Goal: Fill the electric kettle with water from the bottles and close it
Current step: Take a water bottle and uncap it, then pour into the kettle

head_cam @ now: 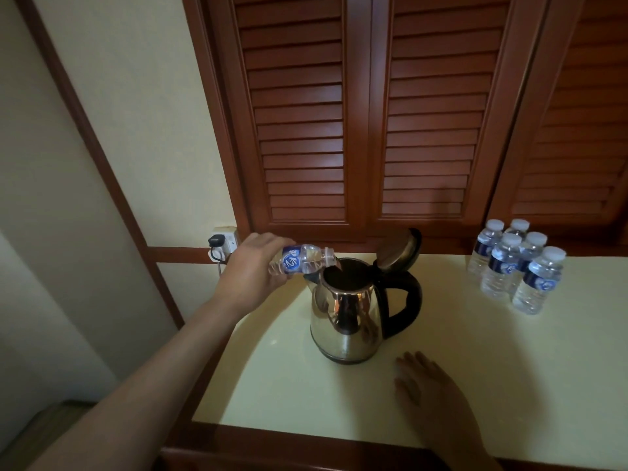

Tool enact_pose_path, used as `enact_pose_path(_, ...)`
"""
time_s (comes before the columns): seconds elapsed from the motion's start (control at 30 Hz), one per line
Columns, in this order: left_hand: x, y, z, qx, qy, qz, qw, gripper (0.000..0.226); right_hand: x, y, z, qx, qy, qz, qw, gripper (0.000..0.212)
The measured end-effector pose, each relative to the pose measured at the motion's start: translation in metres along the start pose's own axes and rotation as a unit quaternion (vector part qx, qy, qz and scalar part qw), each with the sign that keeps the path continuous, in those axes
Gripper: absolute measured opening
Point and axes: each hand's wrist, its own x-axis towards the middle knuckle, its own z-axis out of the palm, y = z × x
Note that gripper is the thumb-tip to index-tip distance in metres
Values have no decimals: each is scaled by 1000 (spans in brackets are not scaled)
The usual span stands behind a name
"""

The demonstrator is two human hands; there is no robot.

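A steel electric kettle [346, 317] with a black handle stands on the cream counter [492, 368]. Its lid [397, 249] is tipped up and back, leaving the mouth open. My left hand [251, 270] grips a small water bottle [306, 259] with a blue label, held on its side with its neck over the kettle's mouth. The bottle holds some water. My right hand [428, 385] rests flat on the counter just in front of the kettle, fingers straight, holding nothing.
Several capped water bottles [516, 263] stand together at the counter's back right. A wall socket with a black plug [217, 243] sits left of the kettle. Louvred wooden doors [356, 113] rise behind the counter. A wooden edge [306, 447] borders the counter's front.
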Motion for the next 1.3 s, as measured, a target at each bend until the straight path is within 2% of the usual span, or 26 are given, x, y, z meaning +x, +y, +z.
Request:
enact_pose_path(0.6,4,-1,0,5,-1,7,1000,63,0,5,5,-16,19,-10,1000,42)
enact_pose_path(0.77,6,-2,-1,2,-3,19,1000,65,-1,6,7,-18,27,-13,999,55)
enact_pose_path(0.87,5,-2,-2,6,-4,26,1000,63,-1,4,3,-12,15,-11,1000,45)
enact_pose_path(1.3,8,-4,-5,30,-11,49,998,62,-1,7,7,-8,30,-12,999,44)
